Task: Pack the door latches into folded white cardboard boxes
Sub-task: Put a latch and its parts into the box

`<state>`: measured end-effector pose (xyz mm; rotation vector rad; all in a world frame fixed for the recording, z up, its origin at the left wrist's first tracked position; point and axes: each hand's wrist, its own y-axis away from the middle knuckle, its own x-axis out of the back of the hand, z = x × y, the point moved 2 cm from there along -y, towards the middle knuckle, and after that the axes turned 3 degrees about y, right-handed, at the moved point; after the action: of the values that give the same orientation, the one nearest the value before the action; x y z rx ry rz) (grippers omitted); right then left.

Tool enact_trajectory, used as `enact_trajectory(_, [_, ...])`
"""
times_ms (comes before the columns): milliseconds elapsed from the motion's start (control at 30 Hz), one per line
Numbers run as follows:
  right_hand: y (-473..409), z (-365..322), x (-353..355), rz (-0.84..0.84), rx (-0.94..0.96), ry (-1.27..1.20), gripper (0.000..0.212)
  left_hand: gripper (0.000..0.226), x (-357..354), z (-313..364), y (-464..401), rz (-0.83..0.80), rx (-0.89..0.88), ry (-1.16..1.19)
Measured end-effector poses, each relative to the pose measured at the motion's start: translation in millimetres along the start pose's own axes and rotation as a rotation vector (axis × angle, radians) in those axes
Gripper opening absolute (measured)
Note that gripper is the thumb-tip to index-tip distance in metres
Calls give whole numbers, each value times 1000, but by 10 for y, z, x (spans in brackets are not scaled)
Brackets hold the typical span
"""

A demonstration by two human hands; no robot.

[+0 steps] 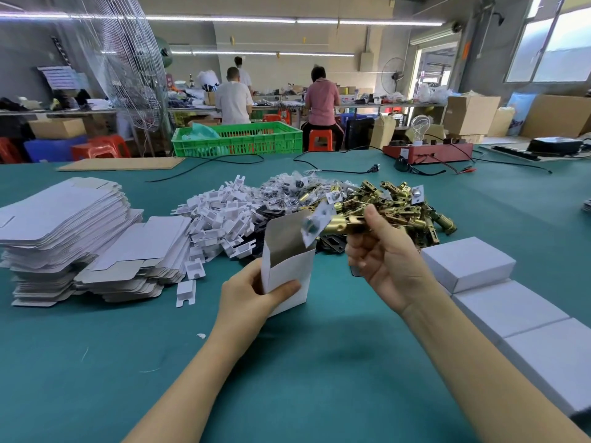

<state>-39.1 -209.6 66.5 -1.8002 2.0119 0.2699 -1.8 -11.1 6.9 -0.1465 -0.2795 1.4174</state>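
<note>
Our left hand [252, 292] curled its fingers [281, 290] around the open white box [289, 266] above the green surface [319, 362]; our right hand [383, 254] pinched a brass latch [343, 222] just beside the box's mouth.

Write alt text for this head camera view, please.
A person's left hand holds an open white cardboard box while the right hand brings a brass door latch to its mouth, above a green table piled with latches, inserts and flat box blanks.
</note>
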Motion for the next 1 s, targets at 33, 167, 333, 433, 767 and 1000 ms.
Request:
enact_trajectory(33, [17, 13, -50, 0, 5, 31, 31, 29, -12, 3, 8, -8, -7, -7])
enact_trajectory(167, [52, 45, -125, 59, 33, 127, 33, 34, -41, 21, 21, -28, -34, -36])
enact_trajectory(333, [66, -17, -106, 161, 170, 436, 37, 32, -50, 13, 27, -12, -79, -53])
enact_trajectory(433, [95, -117, -164, 194, 301, 664, 44, 35, -53, 13, 26, -22, -90, -46])
enact_trajectory(767, [-212, -419, -705, -42, 412, 1500, 49, 27, -48, -5, -17, -9, 2, 6])
enact_trajectory(1000, [-269, -384, -600, -87, 409, 1621, 32, 37, -77, -28, -14, -149, -4, -30])
